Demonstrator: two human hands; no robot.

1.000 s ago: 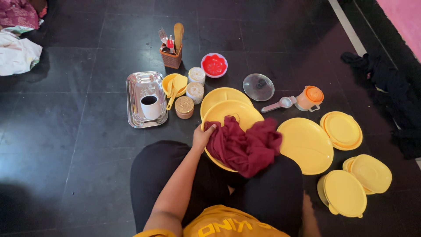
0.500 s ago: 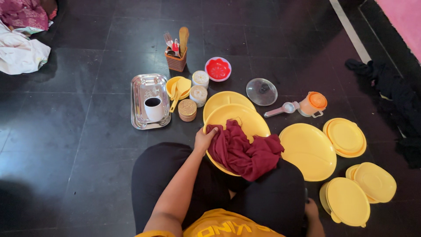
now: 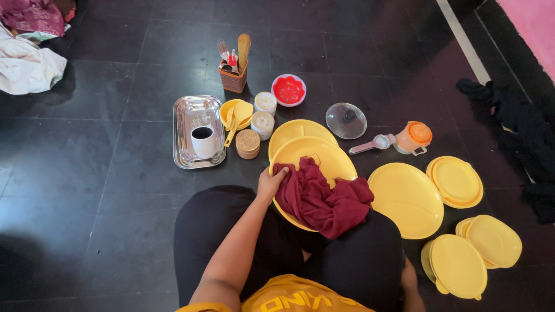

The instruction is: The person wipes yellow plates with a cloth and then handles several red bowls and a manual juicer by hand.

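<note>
Yellow plate [image 3: 329, 159] propped on the lap, tilted toward the camera, lower half buried under a maroon cloth [image 3: 321, 196]. Left hand [image 3: 270, 183] clamped on the plate's near-left rim, fingers curled narrow, thumb against the cloth's edge. Right hand out of sight beneath the cloth; grip impossible to tell.

Just behind, partly covered by the held plate: a second yellow plate [image 3: 295, 130] flat on the dark tiled floor [image 3: 87, 173]. To the right, lying flat: a large yellow oval plate [image 3: 406, 199], then a stack of yellow lids [image 3: 455, 181], and nearer the knee two more yellow lidded containers [image 3: 492, 240] [image 3: 457, 264], touching one another.

Packages and small vessels, left of the plates: two round white jars with pale patterned tops [image 3: 265, 102] [image 3: 262, 123], one behind the other; just beside them a short brown jar with a gold embossed lid [image 3: 247, 143]. No label legible on any. Further left, a steel tray [image 3: 185, 115] carrying a white mug [image 3: 203, 140]. Between tray and jars, yellow bowls with a yellow spoon [image 3: 234, 115].

Toward the back: woven brown holder [image 3: 233, 80] stuffed upright with utensils; red-centred bowl [image 3: 288, 90]; glass lid [image 3: 346, 120]; metal scoop [image 3: 371, 143] touching an orange-lidded jug [image 3: 413, 137].
</note>
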